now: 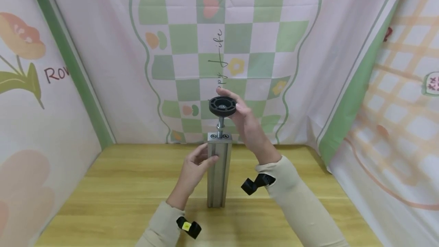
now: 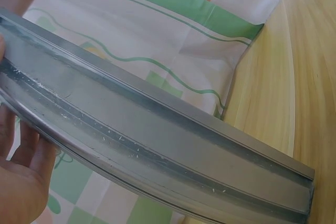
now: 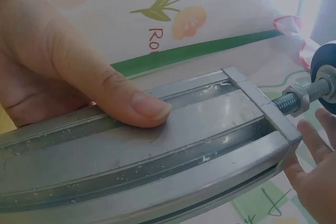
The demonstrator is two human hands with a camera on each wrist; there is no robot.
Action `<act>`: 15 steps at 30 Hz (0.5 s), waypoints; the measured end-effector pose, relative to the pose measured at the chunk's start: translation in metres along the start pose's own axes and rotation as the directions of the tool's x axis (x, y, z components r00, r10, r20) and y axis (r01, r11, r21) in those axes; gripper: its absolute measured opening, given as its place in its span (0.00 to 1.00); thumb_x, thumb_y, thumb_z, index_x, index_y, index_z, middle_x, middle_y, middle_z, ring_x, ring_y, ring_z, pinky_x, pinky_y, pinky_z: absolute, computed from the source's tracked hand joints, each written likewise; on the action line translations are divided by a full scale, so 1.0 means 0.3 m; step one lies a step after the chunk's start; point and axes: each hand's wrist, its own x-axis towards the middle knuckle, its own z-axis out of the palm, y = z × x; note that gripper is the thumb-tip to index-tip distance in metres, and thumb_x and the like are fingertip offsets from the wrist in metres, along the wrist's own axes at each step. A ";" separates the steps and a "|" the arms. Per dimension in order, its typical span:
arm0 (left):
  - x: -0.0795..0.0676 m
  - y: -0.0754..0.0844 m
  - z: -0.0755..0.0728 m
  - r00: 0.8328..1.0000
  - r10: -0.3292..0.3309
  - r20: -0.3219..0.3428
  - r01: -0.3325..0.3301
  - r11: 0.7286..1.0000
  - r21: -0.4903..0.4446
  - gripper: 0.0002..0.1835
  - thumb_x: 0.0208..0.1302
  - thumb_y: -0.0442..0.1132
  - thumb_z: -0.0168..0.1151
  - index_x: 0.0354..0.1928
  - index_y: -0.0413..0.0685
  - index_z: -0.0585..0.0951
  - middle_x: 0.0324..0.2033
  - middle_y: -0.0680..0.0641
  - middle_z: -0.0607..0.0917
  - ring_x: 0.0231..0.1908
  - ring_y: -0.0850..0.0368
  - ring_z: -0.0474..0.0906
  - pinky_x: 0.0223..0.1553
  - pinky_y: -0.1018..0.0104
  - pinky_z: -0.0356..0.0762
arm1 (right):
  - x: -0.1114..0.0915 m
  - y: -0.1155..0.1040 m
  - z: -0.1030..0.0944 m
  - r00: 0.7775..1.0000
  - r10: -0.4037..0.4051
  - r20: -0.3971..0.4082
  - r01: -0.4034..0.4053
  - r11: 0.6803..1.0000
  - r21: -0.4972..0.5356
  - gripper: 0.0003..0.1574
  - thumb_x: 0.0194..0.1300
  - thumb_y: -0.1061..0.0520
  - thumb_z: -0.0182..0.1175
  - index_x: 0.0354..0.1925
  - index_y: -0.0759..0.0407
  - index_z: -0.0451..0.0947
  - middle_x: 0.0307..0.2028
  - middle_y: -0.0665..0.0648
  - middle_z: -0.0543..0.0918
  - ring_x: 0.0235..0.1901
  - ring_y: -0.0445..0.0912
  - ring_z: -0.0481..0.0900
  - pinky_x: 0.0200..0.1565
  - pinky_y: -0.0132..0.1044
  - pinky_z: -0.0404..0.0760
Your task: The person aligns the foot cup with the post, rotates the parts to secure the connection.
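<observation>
The head view looks forward and down from above the near side of the desk, far enough back to take in its two far corners and the checked curtain. The left wrist view, rolled sideways, sits close beside the metal post and faces toward the desk's far right corner. The right wrist view — also rolled, close to the post's upper end — faces the left curtain. All three share the post and the left hand.
</observation>
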 end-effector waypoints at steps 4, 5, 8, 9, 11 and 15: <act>-0.001 -0.001 0.001 1.000 -0.007 -0.005 0.007 1.000 0.006 0.32 0.63 0.45 0.72 0.68 0.46 0.75 0.55 0.45 0.82 0.53 0.50 0.80 0.53 0.56 0.78 | -0.004 0.011 -0.006 1.000 0.008 0.000 -0.008 1.000 0.023 0.36 0.77 0.48 0.33 0.74 0.66 0.56 0.73 0.59 0.62 0.70 0.55 0.64 0.70 0.53 0.55; -0.001 -0.001 0.001 1.000 -0.008 -0.006 0.008 1.000 0.006 0.33 0.63 0.45 0.72 0.68 0.46 0.74 0.55 0.45 0.82 0.53 0.50 0.80 0.53 0.56 0.78 | -0.004 0.013 -0.006 1.000 0.006 -0.004 -0.006 1.000 0.028 0.35 0.76 0.49 0.34 0.73 0.66 0.57 0.72 0.59 0.63 0.69 0.55 0.65 0.70 0.53 0.55; 0.001 -0.002 0.001 1.000 -0.008 -0.007 0.008 1.000 0.007 0.33 0.63 0.46 0.73 0.68 0.45 0.74 0.55 0.45 0.82 0.53 0.50 0.80 0.53 0.56 0.78 | -0.003 0.019 -0.006 1.000 -0.007 -0.024 0.008 0.999 0.041 0.33 0.74 0.50 0.38 0.71 0.65 0.61 0.70 0.61 0.66 0.67 0.57 0.67 0.69 0.52 0.58; 0.001 -0.002 0.001 1.000 -0.007 -0.007 0.007 1.000 0.008 0.33 0.63 0.46 0.72 0.68 0.45 0.74 0.55 0.45 0.82 0.52 0.50 0.80 0.53 0.56 0.78 | -0.003 0.020 -0.006 0.999 -0.011 -0.034 0.012 0.999 0.039 0.33 0.74 0.51 0.39 0.70 0.65 0.62 0.70 0.61 0.66 0.66 0.57 0.67 0.69 0.52 0.59; 0.003 -0.002 0.001 1.000 -0.005 -0.006 0.005 1.000 0.008 0.33 0.63 0.46 0.72 0.68 0.45 0.74 0.55 0.45 0.82 0.52 0.50 0.80 0.53 0.56 0.78 | -0.005 0.022 -0.005 0.998 -0.013 -0.056 0.015 0.999 0.032 0.30 0.73 0.51 0.41 0.68 0.62 0.65 0.69 0.61 0.67 0.66 0.57 0.67 0.69 0.50 0.60; 0.005 -0.003 0.001 1.000 -0.003 -0.008 0.003 1.000 0.003 0.32 0.63 0.45 0.72 0.68 0.45 0.75 0.55 0.45 0.82 0.52 0.50 0.80 0.54 0.56 0.78 | -0.013 0.021 -0.002 0.995 0.001 -0.102 0.000 1.000 0.008 0.23 0.71 0.51 0.47 0.61 0.55 0.67 0.69 0.61 0.68 0.67 0.56 0.67 0.68 0.48 0.62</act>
